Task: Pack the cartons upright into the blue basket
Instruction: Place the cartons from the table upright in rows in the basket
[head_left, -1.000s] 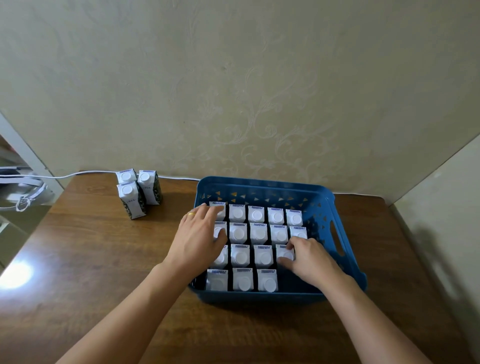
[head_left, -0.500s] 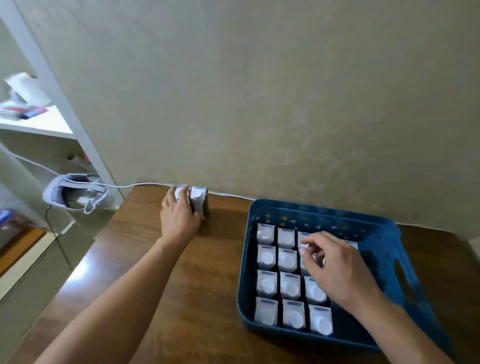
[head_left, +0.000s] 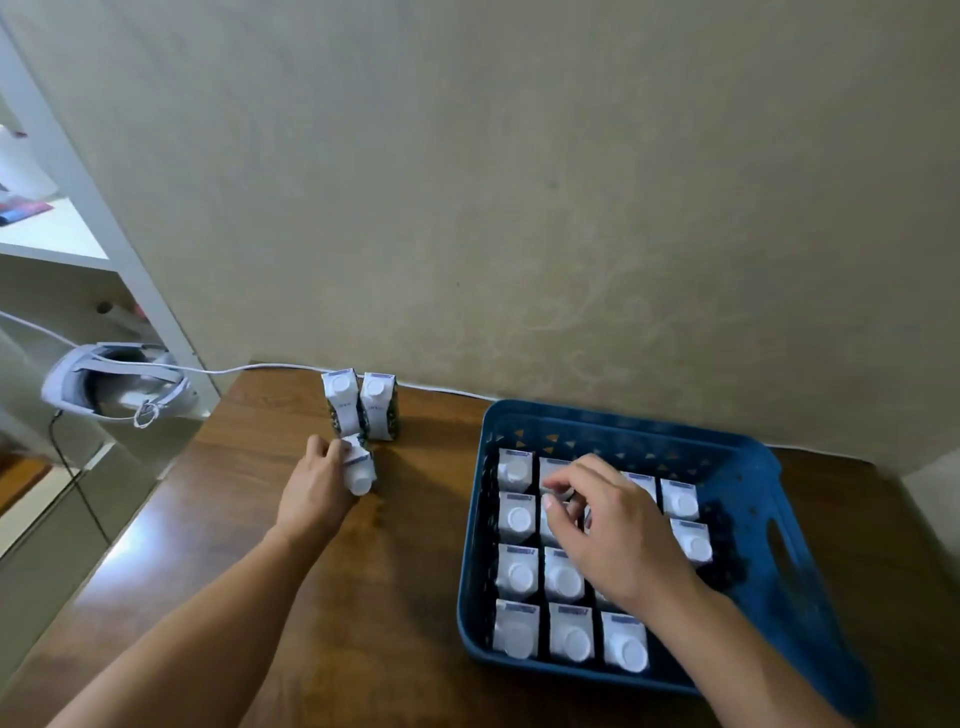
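Observation:
The blue basket (head_left: 769, 525) sits on the right of the wooden table (head_left: 395, 582), holding several upright white cartons (head_left: 519, 574) in rows. Two more cartons (head_left: 358, 402) stand by the wall to its left. My left hand (head_left: 317, 488) grips a third carton (head_left: 359, 467), tilted with its cap toward me, just in front of those two. My right hand (head_left: 613, 530) hovers over the middle of the basket, fingers spread and curled above the carton tops, holding nothing. It hides some of the cartons beneath.
A white cable (head_left: 249, 368) runs along the wall at the table's back edge. A white headset (head_left: 111, 384) lies on a low surface left of the table, under a white shelf unit (head_left: 67, 244). The basket's right side shows a bare strip.
My left hand left the basket, reached the three cartons by the wall, and has pulled one toward me, tilted. My right hand stayed over the basket. The view swung left.

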